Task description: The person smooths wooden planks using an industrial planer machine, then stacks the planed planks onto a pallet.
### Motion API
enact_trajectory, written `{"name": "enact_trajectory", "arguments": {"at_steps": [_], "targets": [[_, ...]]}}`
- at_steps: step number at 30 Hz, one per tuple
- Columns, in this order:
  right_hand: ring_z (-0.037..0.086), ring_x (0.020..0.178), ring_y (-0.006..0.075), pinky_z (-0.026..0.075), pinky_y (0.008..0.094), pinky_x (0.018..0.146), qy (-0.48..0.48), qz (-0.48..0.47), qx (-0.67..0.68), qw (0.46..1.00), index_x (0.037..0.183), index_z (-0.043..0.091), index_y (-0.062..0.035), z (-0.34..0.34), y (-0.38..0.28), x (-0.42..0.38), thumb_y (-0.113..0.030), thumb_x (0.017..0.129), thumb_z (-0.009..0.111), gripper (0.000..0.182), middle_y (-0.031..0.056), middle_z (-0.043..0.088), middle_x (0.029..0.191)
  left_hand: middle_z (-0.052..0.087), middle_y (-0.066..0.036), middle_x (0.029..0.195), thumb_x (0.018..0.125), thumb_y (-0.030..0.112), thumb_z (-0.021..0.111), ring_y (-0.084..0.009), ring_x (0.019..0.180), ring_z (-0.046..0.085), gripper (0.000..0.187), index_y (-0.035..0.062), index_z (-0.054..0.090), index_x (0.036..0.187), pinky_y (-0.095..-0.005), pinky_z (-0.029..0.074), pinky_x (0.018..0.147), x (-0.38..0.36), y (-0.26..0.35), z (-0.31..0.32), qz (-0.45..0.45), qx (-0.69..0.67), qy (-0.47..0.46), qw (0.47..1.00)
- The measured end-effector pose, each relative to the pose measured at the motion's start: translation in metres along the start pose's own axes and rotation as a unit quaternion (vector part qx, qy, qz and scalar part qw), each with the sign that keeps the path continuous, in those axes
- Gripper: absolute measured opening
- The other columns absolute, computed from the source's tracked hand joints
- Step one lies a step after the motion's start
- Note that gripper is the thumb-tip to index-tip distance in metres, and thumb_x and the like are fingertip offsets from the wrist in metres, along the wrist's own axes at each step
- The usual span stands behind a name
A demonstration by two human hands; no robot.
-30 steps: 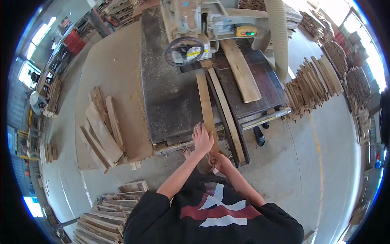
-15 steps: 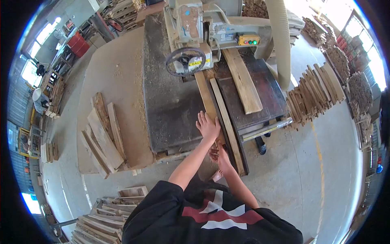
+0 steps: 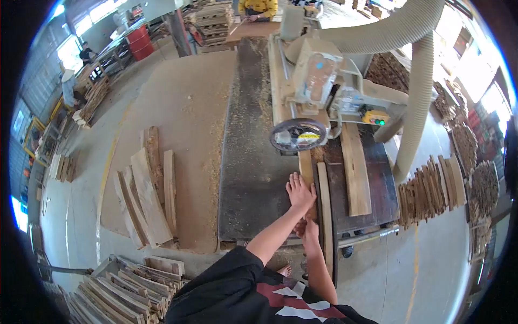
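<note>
- The strip (image 3: 306,163) is laid lengthwise ahead of the hands, with its middle covered by the left hand (image 3: 300,193).
- The left hand is held open and flat on the strip, with its fingers extended.
- The right hand (image 3: 308,229) is placed just behind the left hand, at the strip's near part, with its fingers curled; whether the strip is gripped by it cannot be told.
- The strip's near end is hidden by the 2 hands; its far end, ahead of them, is hidden by the saw (image 3: 318,81) and its wheel (image 3: 298,135).
- Just right of the hands, a narrow rail (image 3: 325,210) is seen.
- Farther right, a board (image 3: 354,173) is laid on the table (image 3: 253,194), with its far end hidden by the saw.
- Ahead and right of the hands, a hose (image 3: 421,92) is cut off at the top.
- Left of the hands, several pieces (image 3: 148,200) are overlapped, so their count cannot be told.
- Behind and left of the hands, a stack (image 3: 124,291) is partly covered by the left sleeve (image 3: 226,281).
- Far ahead, a person in yellow (image 3: 258,8) is cut off at the top.
</note>
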State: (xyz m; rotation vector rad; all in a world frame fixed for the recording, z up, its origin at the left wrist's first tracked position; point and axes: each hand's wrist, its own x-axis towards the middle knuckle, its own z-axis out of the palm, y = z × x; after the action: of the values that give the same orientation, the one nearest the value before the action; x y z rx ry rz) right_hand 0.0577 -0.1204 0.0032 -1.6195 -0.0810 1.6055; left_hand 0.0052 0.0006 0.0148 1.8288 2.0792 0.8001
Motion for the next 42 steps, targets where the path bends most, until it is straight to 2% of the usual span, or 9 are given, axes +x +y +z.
{"name": "enact_trajectory", "arguments": {"at_steps": [7,20,23,25,29,33,35,39,42], "targets": [[0.063,0.051,0.0202,0.043,0.0307,0.043,-0.033,-0.07,0.007,0.997,0.087,0.059,-0.0023,-0.001,0.011,-0.013,-0.052,0.102,0.052,0.052,0.0084,0.063,0.064,0.036,-0.024,0.155,0.097,0.041,0.049,-0.038,0.148,0.026,0.069,-0.0083,0.039,0.144,-0.0531,0.021,0.119,-0.002,-0.005,-0.001,0.007,-0.016,0.0,1.0],[0.048,0.051,0.0096,0.034,0.0286,0.044,-0.067,-0.109,-0.021,0.992,0.081,0.058,-0.0119,0.017,-0.017,0.013,-0.046,0.105,0.049,0.043,-0.001,0.053,0.064,0.029,-0.025,0.158,0.1,0.037,0.046,-0.0379,0.15,0.02,0.068,-0.0106,0.032,0.146,-0.0521,0.019,0.12,0.035,-0.006,-0.002,-0.009,-0.071,-0.003,0.997],[0.057,0.054,0.0156,0.038,0.0276,0.043,-0.034,-0.074,-0.023,0.996,0.081,0.057,-0.0096,0.041,-0.039,0.026,-0.053,0.104,0.048,0.05,0.0032,0.06,0.064,0.035,-0.023,0.154,0.097,0.037,0.052,-0.0379,0.147,0.028,0.066,-0.0064,0.038,0.145,-0.053,0.022,0.118,0.062,-0.034,0.011,-0.015,-0.089,0.012,0.996],[0.061,0.056,0.0166,0.041,0.0261,0.044,-0.062,-0.064,-0.037,0.995,0.084,0.057,-0.0094,0.047,-0.053,0.05,-0.054,0.104,0.046,0.05,0.0037,0.061,0.066,0.042,-0.02,0.149,0.095,0.04,0.055,-0.0381,0.142,0.035,0.059,0.0023,0.048,0.141,-0.0536,0.025,0.116,0.078,-0.062,-0.004,0.093,-0.155,-0.084,0.98],[0.063,0.06,0.0177,0.043,0.0262,0.046,-0.069,-0.073,-0.053,0.994,0.084,0.058,-0.011,0.076,-0.081,0.084,-0.057,0.103,0.045,0.051,0.0026,0.064,0.069,0.061,-0.019,0.126,0.085,0.022,0.072,-0.0396,0.12,0.057,0.045,0.0054,0.062,0.126,-0.0499,0.048,0.097,0.054,-0.155,-0.108,0.116,-0.278,0.005,0.954],[0.067,0.067,0.0178,0.045,0.0278,0.046,-0.102,-0.08,-0.074,0.989,0.08,0.062,-0.0159,0.09,-0.105,0.119,-0.062,0.1,0.044,0.054,-0.0004,0.068,0.073,0.063,-0.02,0.12,0.081,0.015,0.074,-0.0396,0.117,0.057,0.035,0.0061,0.068,0.115,-0.052,0.046,0.098,-0.007,-0.267,-0.245,0.005,-0.068,0.227,0.972],[0.067,0.067,0.0165,0.045,0.0269,0.046,-0.076,-0.078,-0.091,0.99,0.081,0.062,-0.0161,0.105,-0.119,0.135,-0.062,0.101,0.044,0.053,-0.0012,0.069,0.076,0.056,-0.022,0.13,0.076,0.022,0.078,-0.0424,0.125,0.05,0.051,0.0106,0.064,0.124,-0.0554,0.038,0.104,-0.036,-0.327,-0.296,-0.109,0.039,0.301,0.947],[0.066,0.067,0.0144,0.045,0.0239,0.048,-0.086,-0.086,-0.092,0.988,0.084,0.062,-0.0158,0.132,-0.143,0.157,-0.06,0.101,0.045,0.05,-0.0014,0.07,0.079,0.041,-0.032,0.143,0.07,0.037,0.082,-0.0495,0.135,0.038,0.083,0.0122,0.051,0.143,-0.0551,0.033,0.111,-0.082,-0.4,-0.357,-0.379,0.226,0.256,0.86],[0.065,0.066,0.0137,0.044,0.0235,0.049,-0.082,-0.107,-0.109,0.985,0.09,0.061,-0.0119,0.134,-0.145,0.179,-0.055,0.102,0.049,0.046,0.0017,0.069,0.082,0.049,-0.029,0.14,0.07,0.037,0.082,-0.0432,0.134,0.045,0.084,0.0114,0.052,0.144,-0.0498,0.039,0.108,-0.101,-0.425,-0.374,-0.421,0.095,0.194,0.881]]}}
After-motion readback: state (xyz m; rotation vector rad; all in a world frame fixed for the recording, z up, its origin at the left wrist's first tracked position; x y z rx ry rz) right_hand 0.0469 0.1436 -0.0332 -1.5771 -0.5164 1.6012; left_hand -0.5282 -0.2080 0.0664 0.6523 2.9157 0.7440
